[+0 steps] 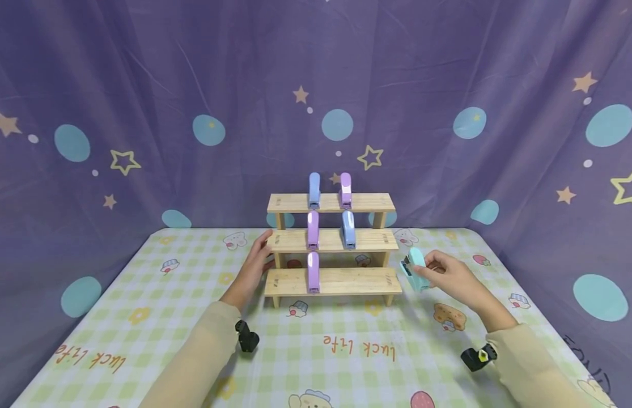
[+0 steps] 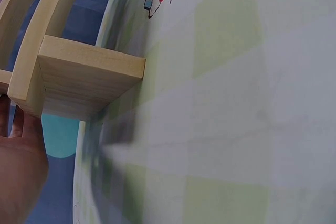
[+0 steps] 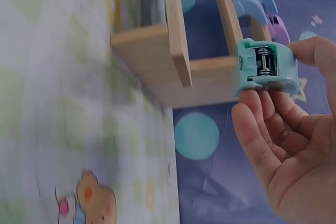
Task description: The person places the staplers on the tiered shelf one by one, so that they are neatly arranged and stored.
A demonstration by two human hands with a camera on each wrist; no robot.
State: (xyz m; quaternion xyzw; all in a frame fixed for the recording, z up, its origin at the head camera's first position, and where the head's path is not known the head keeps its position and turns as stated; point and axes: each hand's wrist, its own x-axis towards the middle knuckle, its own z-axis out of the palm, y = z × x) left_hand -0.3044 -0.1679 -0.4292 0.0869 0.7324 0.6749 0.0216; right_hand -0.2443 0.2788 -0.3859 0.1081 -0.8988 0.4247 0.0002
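Note:
My right hand pinches a mint-green stapler between thumb and fingers, off the right end of a three-step wooden shelf. In the right wrist view the stapler shows its metal spring, and the thumb lies on its far side. On the shelf's left end, my left hand holds the middle board; its fingertips are partly hidden behind the wood in the left wrist view. The bottom board bears a purple stapler on its left part. Above it stand another purple stapler and a blue stapler.
On the top board stand a blue stapler and a purple stapler. A green-checked tablecloth with printed pictures lies under the shelf. Behind the table hangs a purple curtain with stars and dots.

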